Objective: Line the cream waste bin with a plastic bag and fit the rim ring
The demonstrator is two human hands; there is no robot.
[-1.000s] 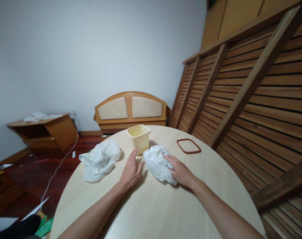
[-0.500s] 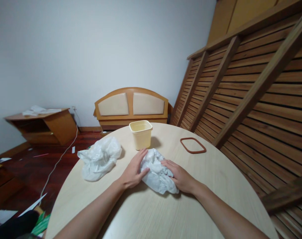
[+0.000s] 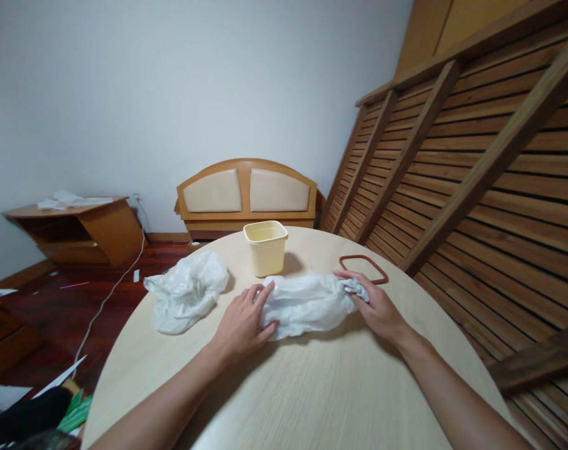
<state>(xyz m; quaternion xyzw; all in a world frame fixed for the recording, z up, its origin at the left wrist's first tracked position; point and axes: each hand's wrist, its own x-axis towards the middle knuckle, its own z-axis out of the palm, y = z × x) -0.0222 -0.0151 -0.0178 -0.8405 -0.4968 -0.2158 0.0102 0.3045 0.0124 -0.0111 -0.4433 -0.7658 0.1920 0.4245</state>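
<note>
A white plastic bag (image 3: 307,305) is stretched sideways between my hands, low over the round table (image 3: 312,400). My left hand (image 3: 246,315) grips its left end, thumb in front and fingers behind. At the other end, my right hand (image 3: 372,306) is closed on a bunched, bluish-white part of the bag. Just behind the bag stands a pale yellow plastic bin (image 3: 267,253), upright with its top open. A second crumpled white plastic bag (image 3: 187,294) lies to the left of my left hand. Beyond my right hand rests a brown rounded-square ring (image 3: 380,270), partly covered by that hand.
A wooden headboard (image 3: 246,215) stands against the wall behind the table. Slatted wooden panels (image 3: 452,206) lean along the right side. On the left are a low cabinet (image 3: 110,231) with papers on top and a cable (image 3: 108,300) across the floor.
The crumpled bag between my hands has been drawn out into a longer, sideways shape. My right hand has moved right and now closes on its end; my left hand has shifted slightly left.
</note>
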